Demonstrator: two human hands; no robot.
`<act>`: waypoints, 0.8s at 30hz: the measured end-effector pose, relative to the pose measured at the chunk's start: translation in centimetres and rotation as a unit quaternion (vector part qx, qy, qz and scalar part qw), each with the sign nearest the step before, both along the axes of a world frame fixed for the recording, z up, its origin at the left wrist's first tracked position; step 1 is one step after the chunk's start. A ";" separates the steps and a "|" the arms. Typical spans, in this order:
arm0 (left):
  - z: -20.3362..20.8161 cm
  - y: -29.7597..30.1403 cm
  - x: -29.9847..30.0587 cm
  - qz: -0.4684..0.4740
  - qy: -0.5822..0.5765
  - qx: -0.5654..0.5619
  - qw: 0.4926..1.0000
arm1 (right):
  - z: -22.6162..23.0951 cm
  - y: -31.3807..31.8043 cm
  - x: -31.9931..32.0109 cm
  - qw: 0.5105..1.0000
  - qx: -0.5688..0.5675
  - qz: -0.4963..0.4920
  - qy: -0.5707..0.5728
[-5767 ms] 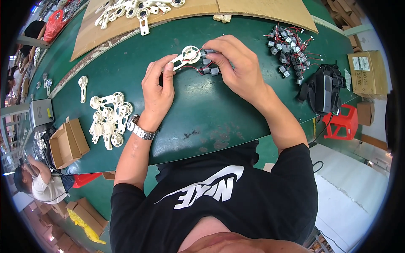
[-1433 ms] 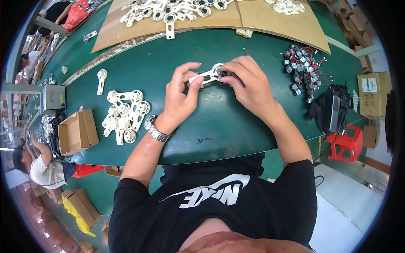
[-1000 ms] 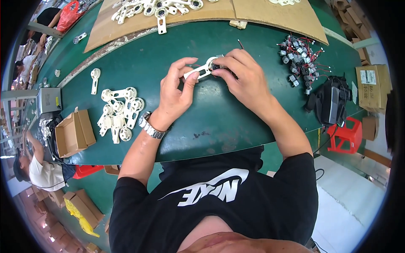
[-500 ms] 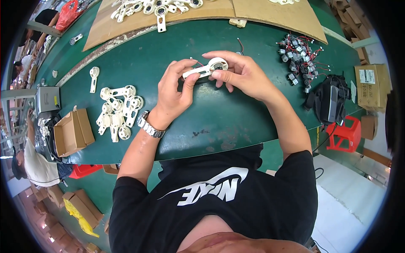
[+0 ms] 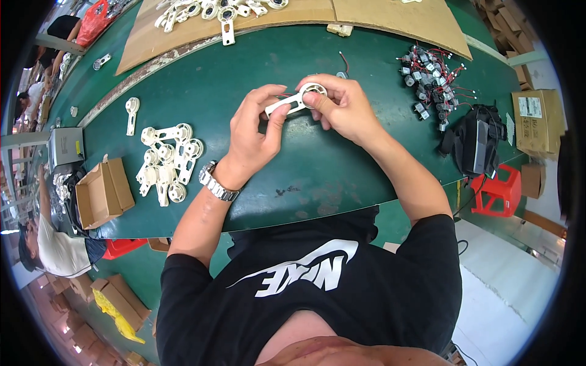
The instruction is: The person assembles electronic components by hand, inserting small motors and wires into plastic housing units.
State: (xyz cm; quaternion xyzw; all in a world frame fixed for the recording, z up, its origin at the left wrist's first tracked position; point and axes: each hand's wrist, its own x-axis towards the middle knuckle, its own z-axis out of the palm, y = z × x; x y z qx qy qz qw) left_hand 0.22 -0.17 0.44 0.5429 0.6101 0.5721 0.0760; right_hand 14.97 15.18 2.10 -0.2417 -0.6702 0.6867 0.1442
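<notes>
Between both hands, above the green table (image 5: 342, 165), is a cream plastic housing (image 5: 294, 105) with a round ring at one end and a slotted arm. My left hand (image 5: 256, 122) pinches the slotted arm between thumb and fingers. At the ring end, my right hand (image 5: 343, 110) grips the housing, its thumb pressed over the ring opening. A bit of red wire shows by the left fingertips. What sits inside the ring is mostly hidden by the right thumb. Just beyond the right hand lies a small motor (image 5: 342, 74) with a red wire.
Several similar cream parts (image 5: 165, 155) lie left, near an open cardboard box (image 5: 104, 194). More housings (image 5: 227, 24) rest on cardboard sheets (image 5: 293, 27) at the far side. A heap of small wired motors (image 5: 430, 82) and a black bag (image 5: 479, 143) are at right. Other people are at far left.
The right thumb has moved onto the ring opening of the housing, covering what showed there before. The left hand keeps its pinch on the arm. The whole view has shifted slightly.
</notes>
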 end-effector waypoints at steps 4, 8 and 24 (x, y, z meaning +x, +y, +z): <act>0.1 -0.2 -0.6 0.002 -0.080 -0.028 0.996 | 1.6 1.2 0.3 0.994 -0.060 0.089 0.011; 0.1 -0.1 -0.8 -0.013 -0.111 -0.033 0.993 | 2.0 1.2 0.6 0.994 -0.066 0.085 0.032; 3.4 -2.8 -9.5 0.383 0.282 -0.158 0.865 | 5.6 6.1 -2.6 0.994 0.072 0.024 -0.080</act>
